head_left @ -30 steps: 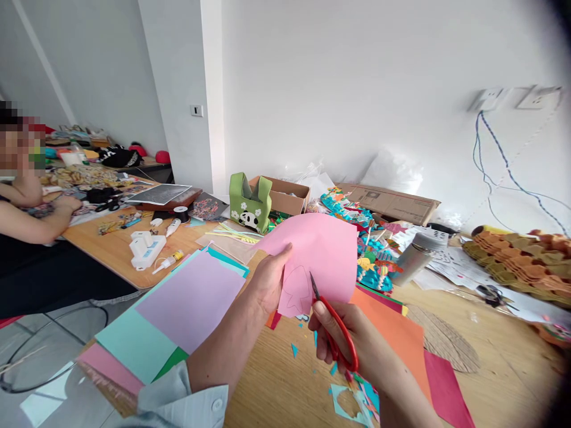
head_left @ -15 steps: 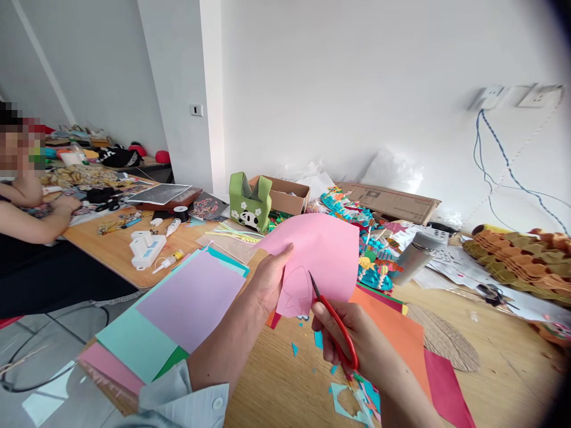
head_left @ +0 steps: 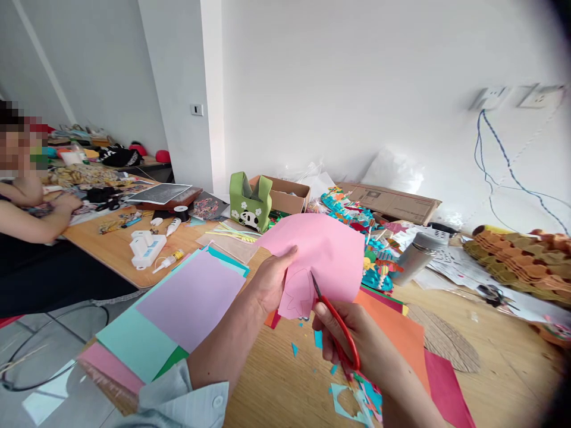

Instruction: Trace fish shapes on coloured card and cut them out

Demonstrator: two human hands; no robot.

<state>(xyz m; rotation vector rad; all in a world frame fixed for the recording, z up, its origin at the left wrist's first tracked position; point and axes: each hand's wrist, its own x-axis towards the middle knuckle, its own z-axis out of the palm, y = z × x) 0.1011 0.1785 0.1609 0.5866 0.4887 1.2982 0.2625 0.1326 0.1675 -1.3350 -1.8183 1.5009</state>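
My left hand (head_left: 273, 278) grips the left side of a pink sheet of paper (head_left: 330, 246), thumb on top and the other fingers hidden behind it. A curved outline is drawn in thin line on the sheet's lower left part. In my right hand (head_left: 341, 330) is a pair of scissors (head_left: 338, 324) with red handles and dark blades. The blades lie at the paper's lower edge, right beside the drawn outline, with the tip pointing up and away from me. Below the hands, blue paper scraps (head_left: 345, 404) lie on the wooden table (head_left: 263, 380).
Coloured sheets (head_left: 191, 297) are stacked at left, with orange paper (head_left: 392, 333) at right. Behind stand a green panda bag (head_left: 250, 202), a cardboard box (head_left: 288, 193) and a metal tumbler (head_left: 417, 255). A power strip (head_left: 147, 249) lies farther left, near a seated person (head_left: 31, 226).
The pink sheet has shifted slightly to the right, and my left thumb moved a little with it. The scissors stay at nearly the same place along the outline.
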